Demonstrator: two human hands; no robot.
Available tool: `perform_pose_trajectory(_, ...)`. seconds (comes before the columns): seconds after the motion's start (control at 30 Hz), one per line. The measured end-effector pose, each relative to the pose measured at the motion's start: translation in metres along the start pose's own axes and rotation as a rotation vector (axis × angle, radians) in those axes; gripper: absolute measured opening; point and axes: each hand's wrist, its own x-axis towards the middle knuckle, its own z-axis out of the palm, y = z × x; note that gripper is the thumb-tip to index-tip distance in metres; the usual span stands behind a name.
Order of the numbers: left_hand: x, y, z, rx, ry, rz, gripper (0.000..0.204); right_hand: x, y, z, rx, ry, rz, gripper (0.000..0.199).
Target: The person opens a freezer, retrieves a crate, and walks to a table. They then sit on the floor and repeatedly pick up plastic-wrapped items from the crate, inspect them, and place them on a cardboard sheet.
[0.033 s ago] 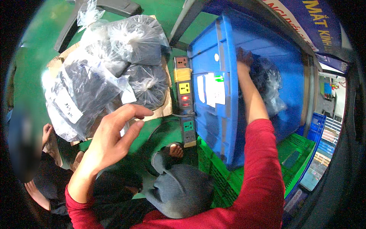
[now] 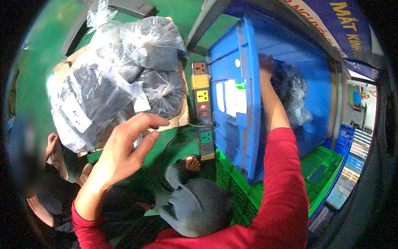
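Note:
My left hand (image 2: 124, 147) hovers near the front edge of the bagged pile. Its thumb and index finger are apart, with nothing between them. My right arm reaches over the rim of a deep blue plastic bin (image 2: 232, 137). Inside it, my right hand (image 2: 265, 64) is in shadow near the far end, beside a clear plastic bag with dark contents (image 2: 299, 93). The rim and shadow hide its fingers, so I cannot see whether it grips anything. Nearest my left hand lies a large clear bag of dark material (image 2: 97, 93) with a handwritten white label (image 2: 76, 116).
Several knotted bags (image 2: 151, 43) rest on flattened cardboard (image 2: 181, 118) on the green floor. Beside the bin runs a power strip (image 2: 202, 108). A green crate (image 2: 319, 170) is beneath the bin. At the left sits another person (image 2: 54, 199); a grey cloth-covered form (image 2: 199, 207) is below me.
The view has shifted very slightly. My right forearm has moved a little within the bin; my left hand keeps its pose.

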Motion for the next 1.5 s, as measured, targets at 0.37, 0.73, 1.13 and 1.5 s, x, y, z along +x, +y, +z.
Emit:
perform_pose_trajectory(0.37, -0.028, 0.0, -0.006, 0.008, 0.098, 0.21, 0.019, -0.026, 0.121, -0.078, -0.068, -0.033, -0.128, 0.018)
perform_pose_trajectory(0.73, 0.01, 0.019, 0.085, -0.978, -0.257, 0.261, 0.056, -0.214, 0.056, -0.412, 0.509, -0.187, -0.401, 0.016)
perform_pose_trajectory(1.13, -0.052, 0.049, 0.023, -1.588, -0.233, 0.615, 0.063, -0.243, -0.043, -0.417, 1.085, -0.126, -0.712, 0.041)
perform_pose_trajectory(1.5, -0.04, 0.008, 0.008, -1.702, -0.395, 0.453, 0.061, -0.263, -0.095, -0.423, 0.721, 0.219, -1.146, 0.042)
